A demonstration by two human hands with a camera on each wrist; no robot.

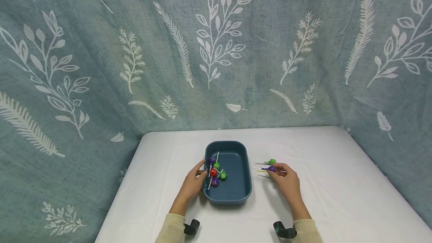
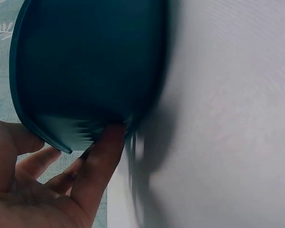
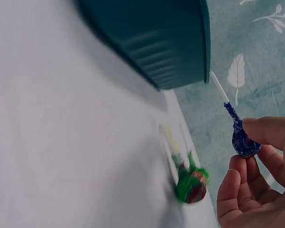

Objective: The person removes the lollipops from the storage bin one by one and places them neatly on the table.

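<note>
A dark blue rectangular tray (image 1: 237,177) stands on the white table. My left hand (image 1: 191,186) holds its left side; in the left wrist view the thumb is at the rim and the fingers lie against the outer wall. Along the tray's left side lie several wrapped lollipops, among them a red one (image 1: 213,173), a green one (image 1: 222,175) and a purple one (image 1: 215,182). To the right of the tray, my right hand (image 1: 288,185) pinches a purple-wrapped lollipop (image 3: 244,141) by its head, the white stick pointing toward the tray.
A green lollipop (image 1: 272,161) lies on the table just beyond my right hand. Other sticks show beneath that hand, their heads hidden in the head view. Leaf-patterned cloth (image 1: 243,104) hangs behind the white tabletop (image 1: 337,190) and at both sides.
</note>
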